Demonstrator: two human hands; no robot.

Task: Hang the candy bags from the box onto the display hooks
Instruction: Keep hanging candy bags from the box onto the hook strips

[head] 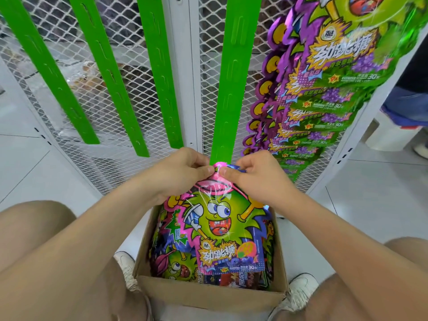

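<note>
A pink-edged candy bag (220, 230) with a green cartoon face hangs upright over the open cardboard box (208, 295). My left hand (178, 174) and my right hand (252, 174) both pinch its top tab right at the lower end of a green display strip (234, 84). The tab touches the strip's tip; whether it is hooked on I cannot tell. More candy bags (171, 258) lie in the box below.
Three other bare green strips (108, 75) hang on the white mesh rack (129, 186). A full strip of purple-green candy bags (324, 89) hangs at the right. My knees and shoes flank the box. A person's legs stand at the far right (407, 105).
</note>
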